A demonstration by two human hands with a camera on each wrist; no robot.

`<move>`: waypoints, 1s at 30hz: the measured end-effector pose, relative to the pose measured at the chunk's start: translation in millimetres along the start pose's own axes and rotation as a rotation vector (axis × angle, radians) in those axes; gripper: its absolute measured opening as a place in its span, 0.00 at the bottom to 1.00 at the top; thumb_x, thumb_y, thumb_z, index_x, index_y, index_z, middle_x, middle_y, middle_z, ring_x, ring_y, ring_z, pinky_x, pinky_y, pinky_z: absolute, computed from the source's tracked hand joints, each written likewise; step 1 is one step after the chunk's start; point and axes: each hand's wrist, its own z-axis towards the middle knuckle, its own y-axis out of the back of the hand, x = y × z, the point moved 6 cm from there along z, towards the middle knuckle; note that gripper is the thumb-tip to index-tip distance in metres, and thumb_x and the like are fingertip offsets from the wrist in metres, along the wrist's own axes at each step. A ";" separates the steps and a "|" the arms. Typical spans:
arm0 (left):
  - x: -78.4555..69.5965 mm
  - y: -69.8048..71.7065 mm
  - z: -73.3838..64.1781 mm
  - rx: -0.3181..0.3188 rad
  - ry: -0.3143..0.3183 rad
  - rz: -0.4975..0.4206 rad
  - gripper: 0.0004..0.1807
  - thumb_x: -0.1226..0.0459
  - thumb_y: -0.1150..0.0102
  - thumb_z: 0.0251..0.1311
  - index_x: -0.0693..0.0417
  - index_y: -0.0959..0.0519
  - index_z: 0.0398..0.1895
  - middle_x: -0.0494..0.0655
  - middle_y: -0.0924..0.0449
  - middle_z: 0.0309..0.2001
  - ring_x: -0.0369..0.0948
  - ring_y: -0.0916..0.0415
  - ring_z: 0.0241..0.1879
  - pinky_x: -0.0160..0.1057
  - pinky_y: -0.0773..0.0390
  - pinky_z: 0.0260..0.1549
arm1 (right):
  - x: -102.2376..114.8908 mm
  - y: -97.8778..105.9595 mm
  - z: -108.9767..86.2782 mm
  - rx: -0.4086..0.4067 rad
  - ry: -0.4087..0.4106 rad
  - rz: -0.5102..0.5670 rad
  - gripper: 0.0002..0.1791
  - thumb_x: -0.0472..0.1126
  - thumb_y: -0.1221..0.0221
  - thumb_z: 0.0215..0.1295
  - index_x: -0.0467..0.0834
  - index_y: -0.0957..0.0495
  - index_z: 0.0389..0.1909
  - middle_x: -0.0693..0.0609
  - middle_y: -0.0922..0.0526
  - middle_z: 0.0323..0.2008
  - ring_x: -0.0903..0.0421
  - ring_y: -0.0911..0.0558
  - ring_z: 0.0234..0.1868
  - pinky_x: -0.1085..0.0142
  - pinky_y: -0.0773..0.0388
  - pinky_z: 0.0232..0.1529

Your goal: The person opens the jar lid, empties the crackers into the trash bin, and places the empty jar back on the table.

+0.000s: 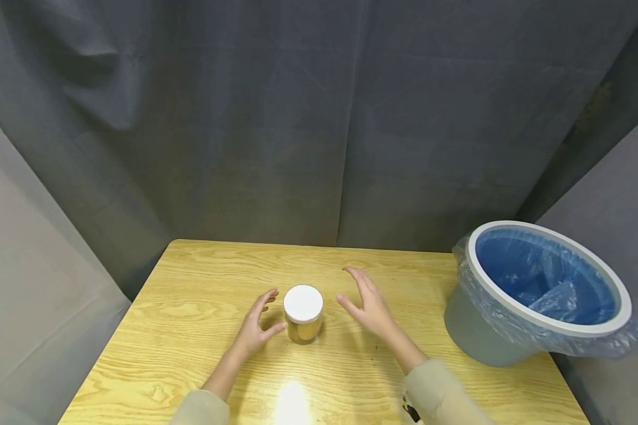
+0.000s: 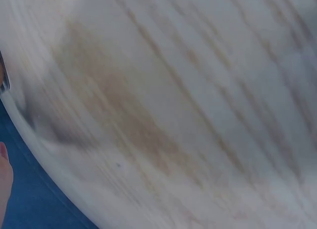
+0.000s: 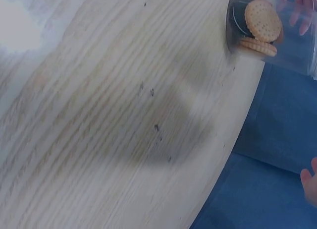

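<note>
Dark grey cloth (image 1: 255, 130) sweeps across the upper frame, heavily creased at upper left — and here's paler grey sheeting (image 1: 32, 265) flanking left and right. Below, a yellow wood-grain counter (image 1: 202, 283) spreads out — white glare (image 1: 292, 401) blazing at bottom centre.

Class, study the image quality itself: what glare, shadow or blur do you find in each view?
Head: a white glare patch on the table, below the jar; left wrist: soft, smeared wood grain with a dim brownish patch; right wrist: glare bleaching the table at upper left, a soft-edged shadow across mid-frame.
</note>
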 end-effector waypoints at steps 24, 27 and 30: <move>-23.9 -16.6 -5.5 0.074 0.131 -0.088 0.45 0.66 0.31 0.46 0.64 0.44 0.66 0.64 0.40 0.62 0.66 0.42 0.58 0.66 0.38 0.54 | 13.7 -30.4 -3.1 0.065 0.059 0.085 0.40 0.56 0.40 0.56 0.47 0.43 0.67 0.47 0.37 0.64 0.47 0.38 0.64 0.43 0.39 0.61; -23.8 -19.0 -4.4 0.072 0.129 -0.086 0.45 0.66 0.31 0.46 0.64 0.45 0.66 0.65 0.40 0.62 0.65 0.41 0.57 0.66 0.37 0.53 | 16.5 -34.5 -2.7 0.077 0.065 0.087 0.40 0.57 0.40 0.56 0.48 0.43 0.67 0.47 0.37 0.64 0.47 0.38 0.64 0.44 0.38 0.61; -23.1 -20.7 -3.5 0.068 0.129 -0.081 0.45 0.65 0.31 0.46 0.64 0.44 0.66 0.64 0.40 0.62 0.62 0.40 0.57 0.66 0.36 0.53 | 18.2 -38.6 -2.9 0.090 0.062 0.087 0.40 0.58 0.41 0.56 0.49 0.43 0.67 0.47 0.37 0.64 0.47 0.38 0.64 0.43 0.38 0.60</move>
